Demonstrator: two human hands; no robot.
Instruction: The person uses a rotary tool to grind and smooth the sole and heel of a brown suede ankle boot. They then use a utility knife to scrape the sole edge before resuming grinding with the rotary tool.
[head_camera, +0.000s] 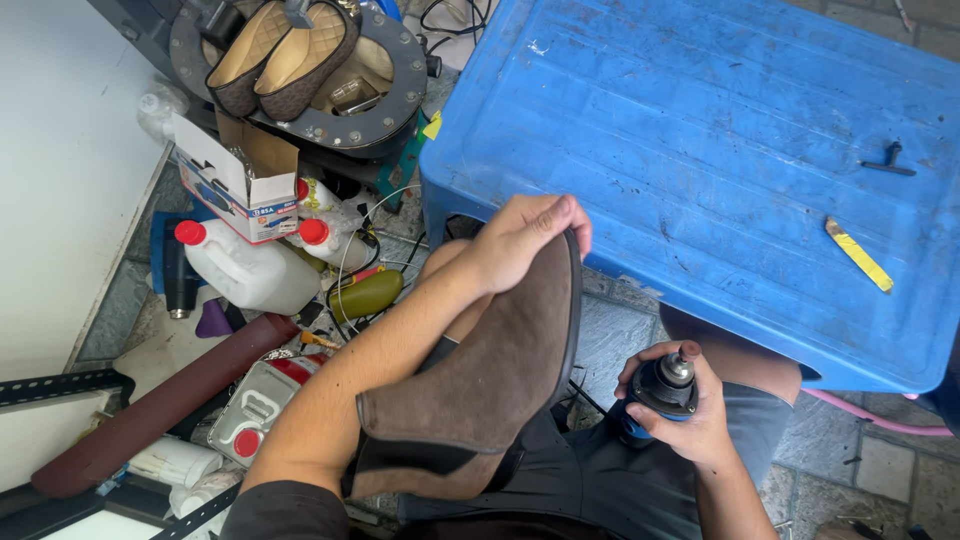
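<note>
Left hand (520, 240) clamped over the toe of a brown suede ankle boot (480, 385), fingers (560, 215) curled around the sole edge — boot resting across the lap, heel end toward the body. Right hand (685, 420) wrapped tight about a small rotary tool (665, 385), just right of the boot, tip up. Beyond both sets of fingers, a blue plastic tabletop (700, 150) carrying a yellow strip (858, 254) and a dark key (888, 160) — well apart.
</note>
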